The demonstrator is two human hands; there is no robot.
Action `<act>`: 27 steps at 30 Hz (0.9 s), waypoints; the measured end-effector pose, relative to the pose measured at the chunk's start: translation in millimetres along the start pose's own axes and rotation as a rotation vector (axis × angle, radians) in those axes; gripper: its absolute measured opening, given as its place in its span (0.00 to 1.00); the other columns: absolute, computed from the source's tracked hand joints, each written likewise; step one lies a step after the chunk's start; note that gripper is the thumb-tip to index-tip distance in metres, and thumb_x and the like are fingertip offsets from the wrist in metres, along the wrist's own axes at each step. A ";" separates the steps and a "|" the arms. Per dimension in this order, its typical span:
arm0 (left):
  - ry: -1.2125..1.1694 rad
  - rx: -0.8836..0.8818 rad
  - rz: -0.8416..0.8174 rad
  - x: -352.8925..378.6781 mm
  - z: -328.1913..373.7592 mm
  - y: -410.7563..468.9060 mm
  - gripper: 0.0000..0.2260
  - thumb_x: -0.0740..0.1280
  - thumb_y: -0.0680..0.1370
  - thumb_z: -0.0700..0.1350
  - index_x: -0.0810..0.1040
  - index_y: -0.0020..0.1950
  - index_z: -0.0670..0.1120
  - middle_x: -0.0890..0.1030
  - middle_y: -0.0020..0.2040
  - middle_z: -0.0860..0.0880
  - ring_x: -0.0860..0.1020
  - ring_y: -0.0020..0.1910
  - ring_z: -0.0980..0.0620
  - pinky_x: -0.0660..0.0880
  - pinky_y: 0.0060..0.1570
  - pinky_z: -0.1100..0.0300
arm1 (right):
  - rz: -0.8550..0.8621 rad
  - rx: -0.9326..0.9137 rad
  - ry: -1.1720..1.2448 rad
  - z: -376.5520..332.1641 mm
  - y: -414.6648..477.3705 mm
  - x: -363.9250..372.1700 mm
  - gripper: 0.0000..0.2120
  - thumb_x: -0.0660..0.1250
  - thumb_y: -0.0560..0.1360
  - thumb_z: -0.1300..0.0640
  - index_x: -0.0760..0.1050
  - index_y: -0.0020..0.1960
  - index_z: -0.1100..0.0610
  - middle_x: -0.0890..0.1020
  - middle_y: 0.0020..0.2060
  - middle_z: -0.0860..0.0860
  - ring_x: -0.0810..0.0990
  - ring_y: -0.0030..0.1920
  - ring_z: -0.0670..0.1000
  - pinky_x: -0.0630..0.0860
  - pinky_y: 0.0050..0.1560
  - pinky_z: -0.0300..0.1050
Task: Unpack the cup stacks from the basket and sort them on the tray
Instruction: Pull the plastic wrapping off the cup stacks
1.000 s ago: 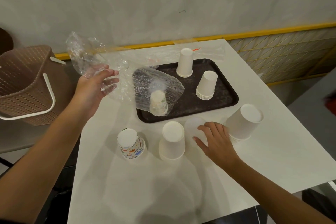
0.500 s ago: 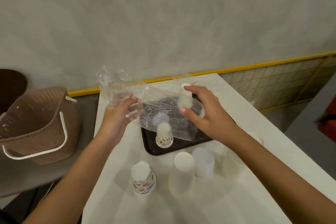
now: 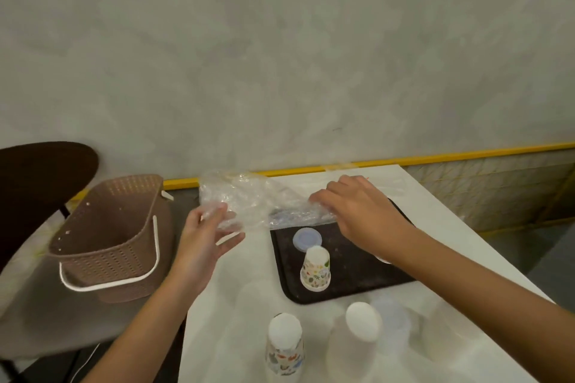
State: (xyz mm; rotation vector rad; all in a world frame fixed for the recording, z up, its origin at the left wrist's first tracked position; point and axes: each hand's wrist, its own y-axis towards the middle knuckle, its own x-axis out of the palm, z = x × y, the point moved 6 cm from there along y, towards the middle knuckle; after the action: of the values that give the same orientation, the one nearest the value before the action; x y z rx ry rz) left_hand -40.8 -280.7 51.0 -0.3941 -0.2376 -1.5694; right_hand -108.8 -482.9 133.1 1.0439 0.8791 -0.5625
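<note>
Left hand (image 3: 205,236) and right hand (image 3: 357,211) each have a pinching grip on a clear plastic bag (image 3: 249,202) above the tray's (image 3: 351,258) far edge. A patterned cup stack (image 3: 315,270) stands inverted on the tray. A second patterned stack (image 3: 284,348) and a white stack (image 3: 357,339) stand on the tabletop (image 3: 451,227) nearer.

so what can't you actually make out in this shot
Head view only:
- White object on the black plastic tray: mostly hidden by the right forearm.
- Brown woven basket: floor hidden by its own near wall.
- Patterned paper cup stack at the front: base cut off by bottom edge.
- Left hand: fingertips veiled by the clear crumpled plastic bag, grip unclear.
</note>
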 end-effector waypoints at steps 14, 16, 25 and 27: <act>0.485 0.268 -0.036 55.2 16.4 79.5 0.05 0.69 0.74 0.38 0.74 0.44 0.47 0.79 0.39 0.41 0.79 0.26 0.53 0.79 0.32 0.62 | -0.031 0.007 -0.087 139.9 30.4 35.2 0.22 0.79 0.54 0.68 0.81 0.46 0.55 0.81 0.32 0.49 0.80 0.32 0.53 0.75 0.34 0.40; 0.412 0.264 -0.079 88.6 18.7 95.1 0.06 0.68 0.74 0.39 0.73 0.47 0.48 0.79 0.40 0.44 0.80 0.28 0.53 0.80 0.34 0.63 | -0.013 0.058 -0.048 179.0 33.6 39.5 0.19 0.75 0.59 0.70 0.80 0.48 0.57 0.82 0.33 0.53 0.81 0.34 0.56 0.77 0.36 0.45; 0.560 0.190 -0.148 196.2 -34.3 135.8 0.06 0.66 0.76 0.41 0.75 0.48 0.53 0.80 0.48 0.48 0.79 0.44 0.50 0.75 0.47 0.59 | -0.117 0.621 0.206 348.6 -23.8 109.9 0.18 0.60 0.75 0.66 0.71 0.64 0.58 0.79 0.53 0.60 0.77 0.54 0.61 0.72 0.51 0.49; 0.600 0.155 -0.154 206.8 -51.4 139.2 0.06 0.65 0.76 0.40 0.76 0.47 0.52 0.80 0.49 0.47 0.80 0.44 0.50 0.75 0.48 0.59 | -0.104 0.749 0.286 373.1 -48.8 134.1 0.19 0.58 0.75 0.67 0.69 0.65 0.59 0.78 0.53 0.63 0.76 0.54 0.63 0.71 0.52 0.51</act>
State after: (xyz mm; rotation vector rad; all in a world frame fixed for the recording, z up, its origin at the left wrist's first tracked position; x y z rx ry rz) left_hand 91.8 -496.9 71.9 0.2272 0.0782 -1.7340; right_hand 57.7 -842.3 80.8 1.7962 0.9987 -0.8778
